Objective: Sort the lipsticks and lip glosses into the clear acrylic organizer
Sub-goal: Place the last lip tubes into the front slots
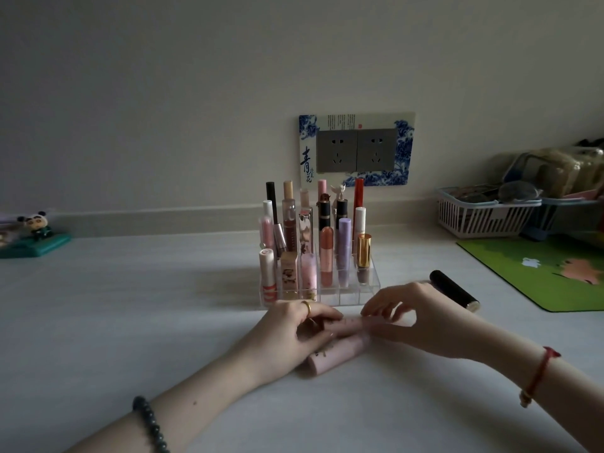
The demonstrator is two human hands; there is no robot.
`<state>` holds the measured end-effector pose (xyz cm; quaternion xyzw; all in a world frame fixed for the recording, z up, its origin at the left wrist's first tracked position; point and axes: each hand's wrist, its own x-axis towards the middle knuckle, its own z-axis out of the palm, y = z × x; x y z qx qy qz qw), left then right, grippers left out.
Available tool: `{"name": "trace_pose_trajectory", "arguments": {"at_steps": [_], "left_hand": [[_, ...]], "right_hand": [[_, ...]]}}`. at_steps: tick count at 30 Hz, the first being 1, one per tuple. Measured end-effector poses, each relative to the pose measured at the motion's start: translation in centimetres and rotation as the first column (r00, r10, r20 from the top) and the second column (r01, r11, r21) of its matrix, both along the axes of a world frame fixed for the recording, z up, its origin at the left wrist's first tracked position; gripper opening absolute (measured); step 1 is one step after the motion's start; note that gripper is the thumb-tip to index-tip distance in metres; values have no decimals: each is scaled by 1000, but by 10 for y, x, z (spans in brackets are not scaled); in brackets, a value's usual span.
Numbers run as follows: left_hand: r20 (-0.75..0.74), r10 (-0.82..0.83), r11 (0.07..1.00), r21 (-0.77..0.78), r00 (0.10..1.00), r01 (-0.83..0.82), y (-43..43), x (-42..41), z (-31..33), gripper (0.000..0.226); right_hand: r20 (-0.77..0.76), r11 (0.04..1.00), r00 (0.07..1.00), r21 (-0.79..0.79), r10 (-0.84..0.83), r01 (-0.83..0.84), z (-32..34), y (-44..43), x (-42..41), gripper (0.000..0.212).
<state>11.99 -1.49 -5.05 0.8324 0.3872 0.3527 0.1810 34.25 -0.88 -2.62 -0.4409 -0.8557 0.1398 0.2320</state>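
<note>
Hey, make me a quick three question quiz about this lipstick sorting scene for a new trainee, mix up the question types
1. True or false: the black lipstick tube with the gold end stands upright in the clear organizer.
2. Multiple choice: the pink tube held between both hands is A) upright, B) roughly horizontal, C) inside the organizer.
3. Fill in: a second pink tube lies on the ____ below the left hand and right hand.

Key: 1 false, it lies on the table right of the organizer; 2 B; 3 table.
</note>
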Motion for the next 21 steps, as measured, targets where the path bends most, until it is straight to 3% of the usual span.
{"name": "trace_pose_trajectory", "arguments": {"at_steps": [3, 5, 11, 15, 21], "left_hand": [[41, 16, 1000, -7, 999, -16, 0, 0, 0, 24], [96, 34, 999, -25, 995, -32, 0, 1, 1, 26], [278, 135, 989, 26, 951, -148, -3, 11, 10, 31], [331, 129, 988, 41, 935, -151, 2, 16, 18, 27], [385, 111, 990, 34, 916, -134, 11, 22, 24, 44]], "right_hand": [[-64, 1000, 998, 6, -1, 1, 3, -1, -2, 21], [-186, 1000, 983, -11, 5, -7, 10, -2, -5, 21], [-508, 997, 860, 78, 47, -8, 34, -1, -24, 26], [-570, 987, 822, 139, 14, 80, 44, 8, -38, 35], [-581, 951, 810, 201, -78, 236, 50, 21, -54, 25]]}}
